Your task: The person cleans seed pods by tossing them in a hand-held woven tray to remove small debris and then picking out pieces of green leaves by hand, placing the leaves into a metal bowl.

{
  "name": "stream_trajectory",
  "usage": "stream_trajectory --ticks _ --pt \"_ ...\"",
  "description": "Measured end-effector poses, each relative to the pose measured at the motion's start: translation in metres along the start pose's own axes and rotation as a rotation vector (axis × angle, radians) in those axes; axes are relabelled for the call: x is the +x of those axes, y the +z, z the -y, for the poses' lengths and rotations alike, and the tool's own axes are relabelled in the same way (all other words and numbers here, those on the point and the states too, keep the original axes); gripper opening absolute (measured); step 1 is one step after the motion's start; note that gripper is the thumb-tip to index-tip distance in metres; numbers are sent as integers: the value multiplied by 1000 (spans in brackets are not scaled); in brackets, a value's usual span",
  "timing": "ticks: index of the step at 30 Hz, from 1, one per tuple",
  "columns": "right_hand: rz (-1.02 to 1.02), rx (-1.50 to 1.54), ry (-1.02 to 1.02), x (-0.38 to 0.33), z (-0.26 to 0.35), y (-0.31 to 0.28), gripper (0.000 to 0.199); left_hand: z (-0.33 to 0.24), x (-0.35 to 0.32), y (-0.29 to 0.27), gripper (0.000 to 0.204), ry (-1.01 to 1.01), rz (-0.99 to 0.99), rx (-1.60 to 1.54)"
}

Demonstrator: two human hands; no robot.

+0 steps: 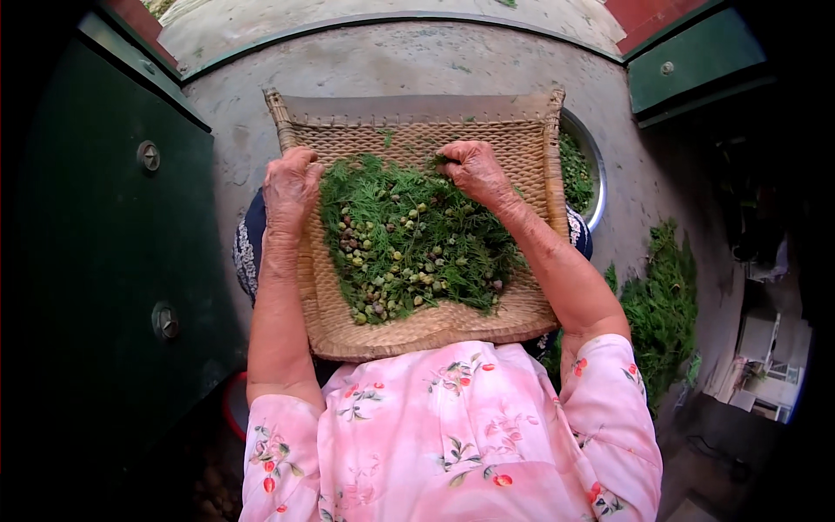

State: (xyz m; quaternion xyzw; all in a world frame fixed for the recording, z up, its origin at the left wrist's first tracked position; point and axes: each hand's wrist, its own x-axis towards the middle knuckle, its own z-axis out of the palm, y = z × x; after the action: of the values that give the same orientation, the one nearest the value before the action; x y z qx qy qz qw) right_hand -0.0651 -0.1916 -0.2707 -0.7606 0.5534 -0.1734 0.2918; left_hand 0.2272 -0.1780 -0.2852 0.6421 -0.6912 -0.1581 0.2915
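Note:
A woven winnowing basket (335, 335) lies across my lap. Feathery green sprigs (374, 178), like cypress or arborvitae, are heaped in it. Small round cones (396, 283), yellow-green to brownish, are mixed through the heap, thickest toward its near left. My left hand (291, 187) is closed over the basket's left rim, its fingertips partly hidden beside the heap's edge. At the far side of the heap, my right hand (474, 170) pinches a dark green sprig (440, 163) between thumb and fingers.
A metal basin (597, 178) with green bits stands beyond the basket's right side. More green branches (661, 304) are piled on the floor at right. Green door panels (113, 200) flank me, and a raised threshold (400, 17) crosses the far floor. A red rim (233, 404) shows at lower left.

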Motion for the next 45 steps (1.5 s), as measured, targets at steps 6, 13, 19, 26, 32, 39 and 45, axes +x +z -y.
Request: stream_trajectory --ticks 6,13,19,26,32,39,45 --pt "256 -306 0 -1 30 41 57 3 -3 4 19 8 2 -17" --pt "-113 -223 67 3 11 40 25 -3 -2 -2 18 36 -35 -10" --pt "-123 -223 -46 32 27 57 17 -2 1 -2 18 -21 -43 -105" --pt "164 -321 -72 37 87 104 70 -4 -2 -3 16 -68 -78 -170" --pt "-73 -75 -243 36 63 138 17 -6 -1 -4 17 -40 -63 -150" --pt "5 1239 438 35 44 38 13 -5 -3 -6 17 -77 -76 -171" --pt "-77 1022 484 19 13 13 11 -6 -1 -6 18 -82 -45 -165"
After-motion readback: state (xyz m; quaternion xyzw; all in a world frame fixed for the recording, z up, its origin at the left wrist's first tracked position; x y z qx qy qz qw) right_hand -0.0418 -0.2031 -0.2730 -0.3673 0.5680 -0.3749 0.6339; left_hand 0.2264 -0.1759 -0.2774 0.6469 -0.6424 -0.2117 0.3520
